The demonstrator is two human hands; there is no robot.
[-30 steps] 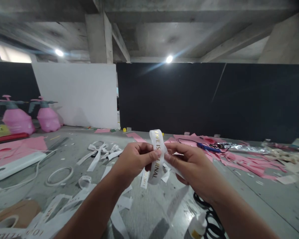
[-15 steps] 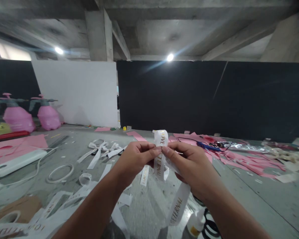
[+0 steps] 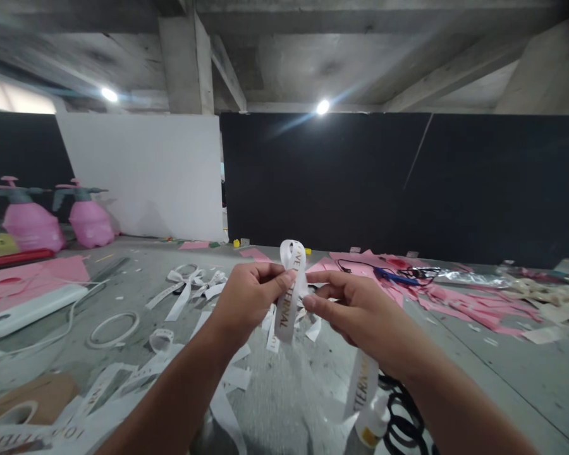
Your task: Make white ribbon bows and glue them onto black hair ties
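At the far left two pink spray bottles (image 3: pixel 91 223) stand on the table (image 3: pixel 275 404), with a white ring (image 3: pixel 114 330) and loose ribbons nearer the middle. The left hand (image 3: pixel 249 300) has its grip closed, thumb and forefinger clamped on a looped white ribbon (image 3: pixel 286 319) (gold letters run down it), held upright above the table. It looks light, soft and a little slippery, easily creased, so the crossing under the loop seems the place to pinch. The right hand (image 3: pixel 365 309) has its thumb and forefinger tips apart, just beside the ribbon; whether its other fingers grip any, I cannot tell. A lettered ribbon end (image 3: pixel 363 382) hangs below it, near a small bottle (image 3: pixel 373 420), black bands (image 3: pixel 403 420) and, farther right, pink strips (image 3: pixel 474 309).
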